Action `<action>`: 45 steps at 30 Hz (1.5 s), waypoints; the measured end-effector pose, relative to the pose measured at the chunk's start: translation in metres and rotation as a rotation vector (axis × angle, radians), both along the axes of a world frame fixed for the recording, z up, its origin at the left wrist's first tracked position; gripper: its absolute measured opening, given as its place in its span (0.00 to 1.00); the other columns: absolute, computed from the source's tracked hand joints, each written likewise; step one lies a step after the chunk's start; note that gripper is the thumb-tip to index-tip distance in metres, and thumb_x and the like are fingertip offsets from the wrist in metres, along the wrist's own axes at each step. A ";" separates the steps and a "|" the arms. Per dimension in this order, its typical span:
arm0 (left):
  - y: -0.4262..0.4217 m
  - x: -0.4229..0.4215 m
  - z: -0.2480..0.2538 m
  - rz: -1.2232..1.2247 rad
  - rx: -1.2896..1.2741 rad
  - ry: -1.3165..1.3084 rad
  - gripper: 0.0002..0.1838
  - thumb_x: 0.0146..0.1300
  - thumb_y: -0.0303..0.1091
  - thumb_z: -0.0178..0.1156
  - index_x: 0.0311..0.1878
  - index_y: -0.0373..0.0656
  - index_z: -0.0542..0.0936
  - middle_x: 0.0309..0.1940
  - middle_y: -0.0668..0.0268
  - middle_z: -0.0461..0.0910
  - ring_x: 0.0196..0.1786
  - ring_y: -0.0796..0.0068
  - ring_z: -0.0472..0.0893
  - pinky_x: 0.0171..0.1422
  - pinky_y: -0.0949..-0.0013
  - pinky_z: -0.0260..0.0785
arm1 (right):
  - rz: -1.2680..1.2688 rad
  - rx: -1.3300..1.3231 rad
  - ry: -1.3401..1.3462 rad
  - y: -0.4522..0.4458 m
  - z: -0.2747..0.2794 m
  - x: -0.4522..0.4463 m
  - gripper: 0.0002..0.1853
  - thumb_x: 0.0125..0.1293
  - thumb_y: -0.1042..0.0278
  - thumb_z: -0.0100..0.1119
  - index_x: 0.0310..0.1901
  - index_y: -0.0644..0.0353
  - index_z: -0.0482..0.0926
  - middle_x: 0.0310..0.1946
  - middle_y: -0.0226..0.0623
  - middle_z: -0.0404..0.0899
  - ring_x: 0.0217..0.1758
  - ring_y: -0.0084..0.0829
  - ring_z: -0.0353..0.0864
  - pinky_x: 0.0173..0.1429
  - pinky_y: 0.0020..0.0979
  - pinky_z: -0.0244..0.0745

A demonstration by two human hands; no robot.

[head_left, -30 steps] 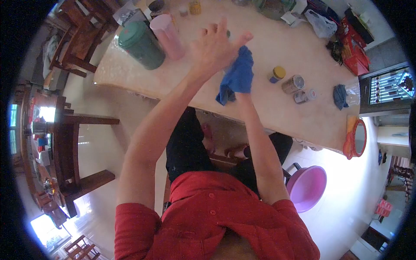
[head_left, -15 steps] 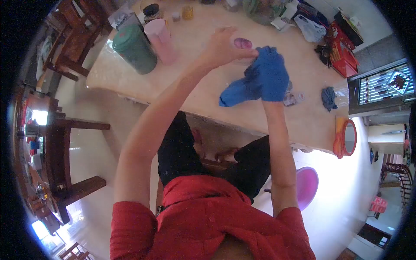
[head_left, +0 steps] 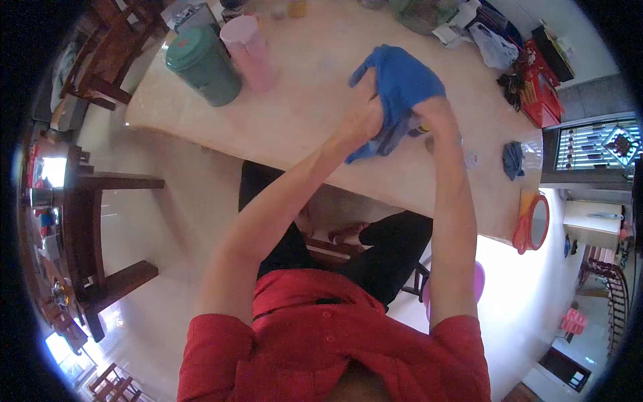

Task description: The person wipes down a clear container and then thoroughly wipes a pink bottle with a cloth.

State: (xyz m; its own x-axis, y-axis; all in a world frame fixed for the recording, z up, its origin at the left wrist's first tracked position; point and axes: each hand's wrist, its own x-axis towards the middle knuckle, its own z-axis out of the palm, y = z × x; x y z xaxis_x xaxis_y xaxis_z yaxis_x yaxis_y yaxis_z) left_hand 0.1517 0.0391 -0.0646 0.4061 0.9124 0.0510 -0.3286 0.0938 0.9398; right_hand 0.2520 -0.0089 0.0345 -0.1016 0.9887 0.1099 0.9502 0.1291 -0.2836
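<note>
The blue cloth (head_left: 405,79) is bunched between my hands above the table (head_left: 301,114). My left hand (head_left: 370,110) is closed around a clear container (head_left: 395,137), which the cloth partly covers. On the right side my right hand (head_left: 435,112) grips the cloth, its fingers mostly hidden in the folds. Beside my right wrist, a yellow-lidded jar (head_left: 422,127) is partly hidden. A small clear jar (head_left: 472,159) lies to the right of my forearm.
A green lidded canister (head_left: 204,67) and a pink pitcher (head_left: 249,53) stand at the left. Farther right are a dark blue cloth (head_left: 513,161), an orange-framed mirror (head_left: 538,222), a plastic bag (head_left: 493,47) and a red box (head_left: 541,97). A pink basin (head_left: 477,285) sits below.
The container in my left hand has moved in against the blue cloth, which now partly covers it. The cloth has been lifted and spread between both hands.
</note>
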 end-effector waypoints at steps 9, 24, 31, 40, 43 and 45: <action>-0.050 -0.019 0.050 0.347 0.429 0.123 0.20 0.61 0.37 0.45 0.53 0.34 0.67 0.46 0.47 0.73 0.49 0.57 0.72 0.55 0.65 0.62 | 0.064 0.109 0.635 0.014 -0.019 0.025 0.16 0.61 0.61 0.50 0.45 0.61 0.76 0.48 0.45 0.76 0.51 0.40 0.74 0.55 0.33 0.68; -0.049 -0.018 0.047 0.210 0.255 0.008 0.18 0.61 0.35 0.49 0.51 0.35 0.68 0.40 0.55 0.74 0.42 0.67 0.74 0.50 0.68 0.64 | -0.347 0.862 0.550 -0.047 -0.028 -0.071 0.08 0.57 0.73 0.50 0.38 0.63 0.75 0.35 0.41 0.74 0.41 0.35 0.73 0.47 0.30 0.67; -0.045 -0.013 0.044 0.285 0.326 0.071 0.16 0.62 0.35 0.49 0.51 0.38 0.68 0.42 0.60 0.73 0.46 0.73 0.71 0.51 0.70 0.64 | -0.056 0.938 1.428 -0.013 -0.098 -0.037 0.10 0.66 0.65 0.45 0.42 0.59 0.73 0.41 0.35 0.75 0.44 0.28 0.73 0.51 0.30 0.67; -0.048 -0.051 0.038 0.157 0.185 -0.124 0.19 0.61 0.34 0.50 0.55 0.41 0.68 0.45 0.63 0.73 0.47 0.76 0.73 0.52 0.73 0.66 | -0.305 0.450 1.608 -0.031 -0.144 -0.035 0.12 0.66 0.70 0.45 0.49 0.63 0.71 0.46 0.33 0.74 0.49 0.25 0.72 0.53 0.26 0.68; -0.049 -0.069 0.030 0.160 0.112 -0.129 0.21 0.61 0.36 0.50 0.57 0.42 0.67 0.49 0.62 0.74 0.49 0.74 0.75 0.54 0.73 0.67 | -0.172 0.575 0.646 -0.030 -0.130 -0.036 0.13 0.64 0.72 0.46 0.49 0.64 0.72 0.46 0.35 0.75 0.49 0.26 0.73 0.55 0.28 0.67; -0.061 -0.078 0.027 0.195 0.106 -0.115 0.21 0.62 0.36 0.48 0.58 0.42 0.67 0.49 0.62 0.73 0.49 0.74 0.75 0.53 0.73 0.67 | -0.016 0.668 0.629 -0.045 -0.083 -0.048 0.13 0.63 0.74 0.46 0.48 0.66 0.74 0.46 0.38 0.76 0.49 0.29 0.74 0.55 0.29 0.67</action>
State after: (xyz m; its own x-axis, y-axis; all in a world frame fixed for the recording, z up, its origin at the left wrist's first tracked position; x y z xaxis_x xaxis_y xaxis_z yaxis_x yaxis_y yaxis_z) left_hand 0.0741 -0.0215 -0.0377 0.2090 0.9600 0.1864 -0.4366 -0.0789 0.8962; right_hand 0.2039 -0.0541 -0.0487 0.1839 0.7007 0.6894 0.6491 0.4401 -0.6205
